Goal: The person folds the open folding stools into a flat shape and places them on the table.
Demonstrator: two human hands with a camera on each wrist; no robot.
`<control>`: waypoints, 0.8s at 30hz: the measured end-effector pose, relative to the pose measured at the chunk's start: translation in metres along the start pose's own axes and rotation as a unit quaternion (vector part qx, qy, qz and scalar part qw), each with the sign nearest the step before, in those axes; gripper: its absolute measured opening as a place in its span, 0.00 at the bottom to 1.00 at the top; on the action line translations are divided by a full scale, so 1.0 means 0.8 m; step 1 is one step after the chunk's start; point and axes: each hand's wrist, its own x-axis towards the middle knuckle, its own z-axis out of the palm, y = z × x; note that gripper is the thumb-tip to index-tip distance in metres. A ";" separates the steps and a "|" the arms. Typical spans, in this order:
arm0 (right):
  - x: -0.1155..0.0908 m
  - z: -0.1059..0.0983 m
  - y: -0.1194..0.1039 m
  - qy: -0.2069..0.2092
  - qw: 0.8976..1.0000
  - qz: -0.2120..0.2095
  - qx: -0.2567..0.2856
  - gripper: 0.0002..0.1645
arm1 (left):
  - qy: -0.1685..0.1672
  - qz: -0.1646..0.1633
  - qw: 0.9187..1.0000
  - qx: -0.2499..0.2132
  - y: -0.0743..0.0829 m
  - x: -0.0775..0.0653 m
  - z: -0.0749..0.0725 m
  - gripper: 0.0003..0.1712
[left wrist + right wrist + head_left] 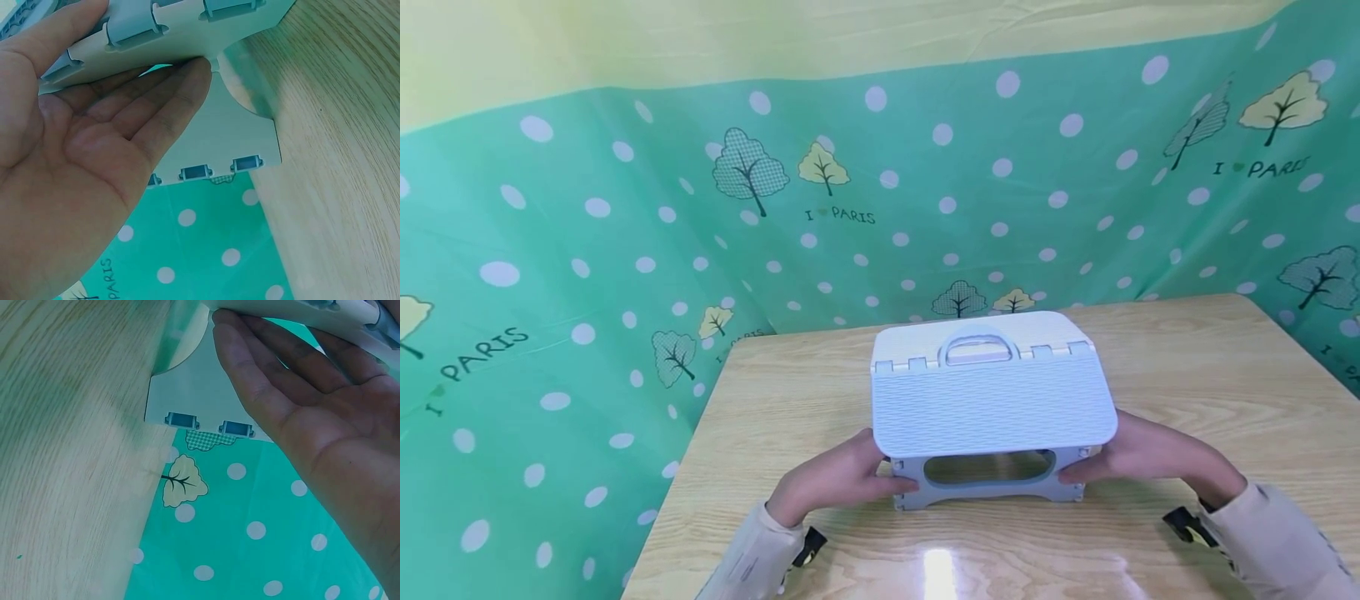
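A pale blue folding step stool (992, 408) stands on the wooden table, its ribbed top spread in two hinged panels with a carry handle (979, 354) at the fold. My left hand (838, 477) grips the stool's left side, its thumb on the front leg panel (992, 493) and the fingers behind. On the opposite side my right hand (1146, 450) holds the stool the same way. In the left wrist view, the left fingers reach along the side panel (194, 44). The right wrist view has the right fingers against a leg panel (187, 394).
The wood-grain table (790, 383) extends around the stool. Behind and to the left hangs a green dotted cloth (647, 217) with printed trees. Dark straps (808, 546) are on both wrists, by the light sleeves.
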 end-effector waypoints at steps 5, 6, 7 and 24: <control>0.000 0.000 0.002 0.002 1.000 -0.007 -0.003 0.66 | -0.001 -0.008 1.000 -0.002 0.000 0.000 0.000 0.46; 0.000 0.000 0.002 0.002 1.000 -0.009 -0.002 0.66 | -0.001 -0.009 1.000 -0.004 -0.001 0.000 0.000 0.46; 0.000 0.000 0.003 0.000 1.000 -0.010 0.001 0.66 | -0.002 -0.011 1.000 -0.006 -0.001 0.000 0.001 0.46; 0.000 -0.001 0.003 -0.017 0.999 -0.003 0.035 0.64 | -0.007 -0.005 1.000 -0.010 0.000 -0.001 0.000 0.45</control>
